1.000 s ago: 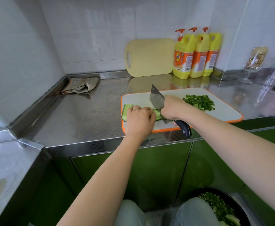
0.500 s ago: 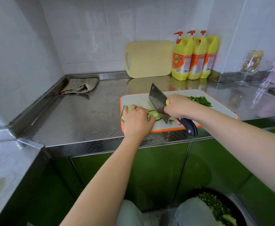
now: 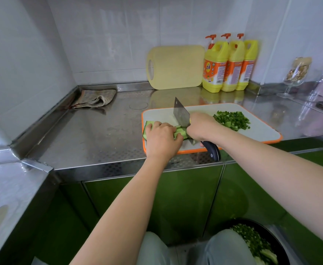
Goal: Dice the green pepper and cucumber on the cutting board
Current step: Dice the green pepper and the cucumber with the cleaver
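The left hand (image 3: 161, 139) presses curled fingers on the cucumber (image 3: 179, 133); the right hand (image 3: 200, 126) grips the knife (image 3: 180, 113), blade seemingly touching cucumber between them, diced pepper (image 3: 231, 119) beyond.

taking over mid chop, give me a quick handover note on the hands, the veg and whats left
Left hand: fingers curled over the cucumber, holding it down on the cutting board.
Right hand: grips the cleaver, blade down at the cucumber beside the left fingers.
Done: diced green pepper sits in a pile on the board's right side.
Left: most of the cucumber is not yet diced.
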